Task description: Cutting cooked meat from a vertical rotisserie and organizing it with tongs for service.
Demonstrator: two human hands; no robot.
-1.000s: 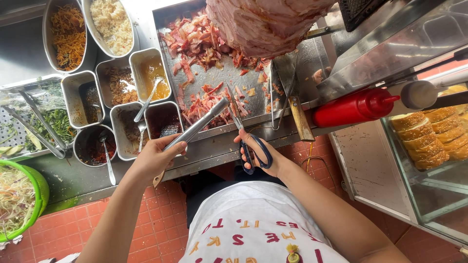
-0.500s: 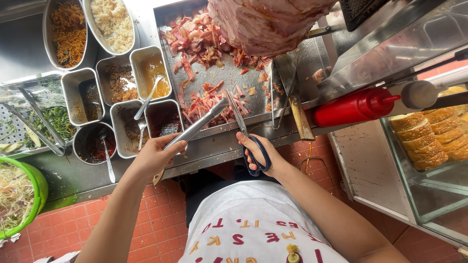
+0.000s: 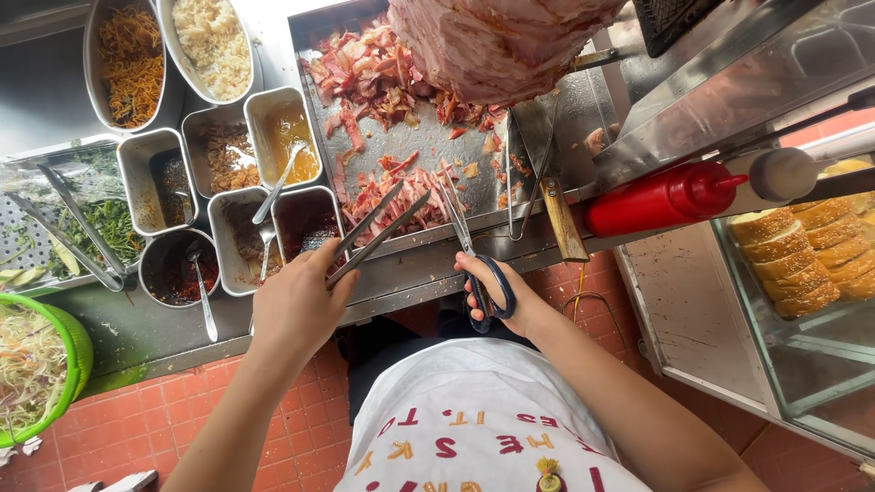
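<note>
My left hand [image 3: 299,305] grips metal tongs [image 3: 378,232] whose tips reach into a pile of shaved meat [image 3: 396,187] on a steel tray [image 3: 474,146]. My right hand [image 3: 497,292] holds dark-handled scissors [image 3: 465,239], blades pointing up into the same pile. A large cone of meat on a spit [image 3: 497,41] hangs over the tray's far end, with more shavings [image 3: 365,68] beneath it.
Steel pans of sauces and fillings [image 3: 228,164] with spoons sit left of the tray, beside greens [image 3: 91,228] and a green bowl of slaw [image 3: 36,364]. A wooden-handled knife [image 3: 556,196] lies right. A red squeeze bottle [image 3: 665,196] and bread rolls [image 3: 802,251] stand at right.
The tongs have closed slightly and shifted a little to the right into the meat pile. The scissors stay nearly in place over the tray's near edge.
</note>
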